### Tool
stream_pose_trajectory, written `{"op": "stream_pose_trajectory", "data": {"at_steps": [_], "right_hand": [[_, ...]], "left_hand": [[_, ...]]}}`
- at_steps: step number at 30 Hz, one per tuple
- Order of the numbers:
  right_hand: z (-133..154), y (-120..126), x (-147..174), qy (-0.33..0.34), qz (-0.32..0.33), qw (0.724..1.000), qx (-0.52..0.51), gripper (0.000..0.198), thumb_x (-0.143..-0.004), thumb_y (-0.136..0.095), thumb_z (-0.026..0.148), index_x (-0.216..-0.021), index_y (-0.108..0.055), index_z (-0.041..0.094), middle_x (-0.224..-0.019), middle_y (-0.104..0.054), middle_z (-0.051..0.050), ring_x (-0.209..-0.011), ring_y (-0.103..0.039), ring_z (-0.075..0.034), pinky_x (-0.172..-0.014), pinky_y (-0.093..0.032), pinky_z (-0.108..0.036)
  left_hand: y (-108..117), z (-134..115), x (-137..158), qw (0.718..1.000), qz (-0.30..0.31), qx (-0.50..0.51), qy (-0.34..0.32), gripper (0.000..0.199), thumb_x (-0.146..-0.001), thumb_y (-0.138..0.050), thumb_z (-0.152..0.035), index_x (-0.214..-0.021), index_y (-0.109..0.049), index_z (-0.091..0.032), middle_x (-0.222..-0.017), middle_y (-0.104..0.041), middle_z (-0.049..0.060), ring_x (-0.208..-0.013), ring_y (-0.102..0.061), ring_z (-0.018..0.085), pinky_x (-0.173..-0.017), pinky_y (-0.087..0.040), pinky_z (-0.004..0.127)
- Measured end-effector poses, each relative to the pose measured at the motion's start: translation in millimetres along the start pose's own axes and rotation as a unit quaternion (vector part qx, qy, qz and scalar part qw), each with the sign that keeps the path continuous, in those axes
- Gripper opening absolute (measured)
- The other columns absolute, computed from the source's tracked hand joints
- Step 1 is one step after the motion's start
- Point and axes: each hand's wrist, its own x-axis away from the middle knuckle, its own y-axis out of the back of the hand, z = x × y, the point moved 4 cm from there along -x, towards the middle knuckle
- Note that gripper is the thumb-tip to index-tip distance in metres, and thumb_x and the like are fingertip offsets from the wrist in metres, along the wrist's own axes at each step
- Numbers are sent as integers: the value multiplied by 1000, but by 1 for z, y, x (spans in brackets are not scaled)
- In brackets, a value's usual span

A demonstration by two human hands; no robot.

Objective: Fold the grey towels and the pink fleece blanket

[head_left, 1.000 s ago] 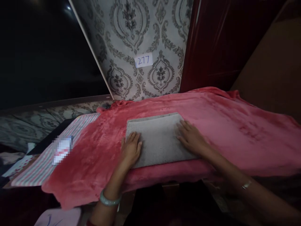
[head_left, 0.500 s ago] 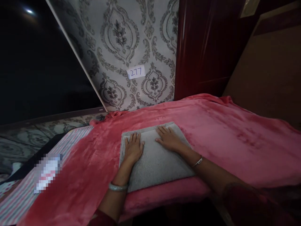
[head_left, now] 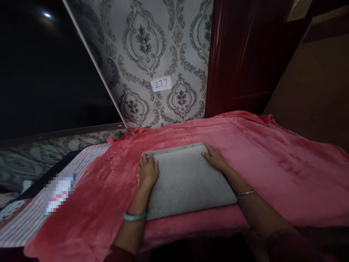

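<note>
A folded grey plush cloth (head_left: 188,178) lies flat in front of me, with a second layer showing along its far edge. My left hand (head_left: 148,171) rests on its far left corner, fingers pointing away and the thumb apart on top. At the far right corner is my right hand (head_left: 216,156), its thumb on the upper layer and its index finger stretched along the edge. The other right fingers are partly hidden behind the hand. Neither hand lifts the cloth.
A pink-red plush blanket (head_left: 261,171) spreads under the cloth. To the left are a striped fabric (head_left: 89,154) and a blurred-out packet (head_left: 60,193). Behind stand a large dark screen (head_left: 51,80), a patterned wall (head_left: 147,98) with a "277" label (head_left: 161,84), and a dark red panel (head_left: 240,62).
Both hands have slid outward from the top of the grey cloth: the left to its left edge, the right to its far right corner. The view has shifted slightly.
</note>
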Motion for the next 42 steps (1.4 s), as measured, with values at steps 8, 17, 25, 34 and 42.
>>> {"op": "stream_pose_trajectory", "data": {"at_steps": [8, 17, 25, 34, 42], "right_hand": [[-16, -2, 4, -28, -1, 962, -273, 88, -83, -59, 43, -157, -29, 4, -151, -48, -22, -134, -53, -30, -110, -43, -46], [-21, 1, 5, -8, -40, 928, -372, 100, -74, -71, 65, -156, -37, 18, -139, -60, -18, -130, -56, -33, -107, -45, -52], [-18, 9, 11, -16, -55, 930, -364, 95, -77, -72, 60, -156, -39, 18, -113, -70, -14, -100, -68, -28, -87, -56, -44], [-24, 4, 8, -27, -56, 938, -341, 81, -74, -72, 55, -144, -55, 18, -124, -68, -16, -119, -62, -31, -98, -51, -44], [-22, 5, 13, -7, -65, 939, -337, 74, -76, -70, 52, -140, -57, 19, -125, -68, -14, -114, -65, -28, -96, -54, -43]], "left_hand": [[6, 65, -10, 938, -10, 314, 145, 69, -88, -64, -35, -151, -44, -13, -125, -70, 16, -117, -66, 29, -102, -52, 44], [-1, 85, -9, 714, 68, 669, 195, 69, -60, -91, -33, -122, -68, -15, -110, -76, 11, -90, -72, 19, -84, -57, 28], [-9, 68, -12, 722, 72, 672, 147, 78, -57, -91, -35, -129, -64, -16, -102, -78, 9, -90, -73, 24, -81, -58, 33], [-19, 75, -15, 749, 48, 647, 133, 74, -63, -86, -41, -129, -65, -16, -103, -76, 10, -94, -72, 25, -86, -56, 37], [-20, 78, -14, 773, 40, 616, 142, 68, -75, -78, -32, -138, -57, -16, -115, -74, 12, -98, -71, 24, -90, -56, 39]]}}
